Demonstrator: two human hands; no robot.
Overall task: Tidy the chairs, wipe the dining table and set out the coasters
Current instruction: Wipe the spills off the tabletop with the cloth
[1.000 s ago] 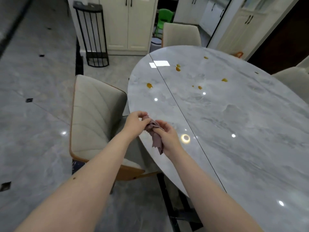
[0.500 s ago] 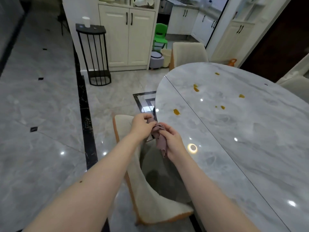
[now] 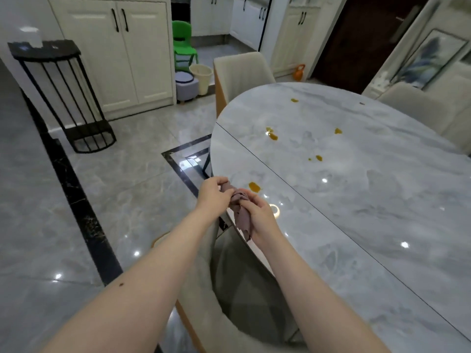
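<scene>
A crumpled mauve cloth (image 3: 240,211) hangs between my hands over the near left edge of the grey marble dining table (image 3: 356,200). My left hand (image 3: 212,193) pinches its top end, and my right hand (image 3: 260,216) grips its middle, with the rest dangling below. Several amber spills dot the tabletop, the closest one (image 3: 254,187) just beyond my hands. A beige chair (image 3: 229,301) is tucked under the table edge below my forearms. Another beige chair (image 3: 242,72) stands at the far end, and a third (image 3: 428,108) at the right side.
A black metal stand (image 3: 63,98) with a white roll on top stands by the cream cabinets (image 3: 114,47) at the left. A green plastic chair (image 3: 183,42), a small stool (image 3: 187,85) and a pale bin (image 3: 202,77) sit in the doorway beyond. Glossy floor lies to the left.
The view has shifted forward along the table's left side; the near chair now lies below my arms. Both hands keep holding the cloth, and the closest spill is now just past them.
</scene>
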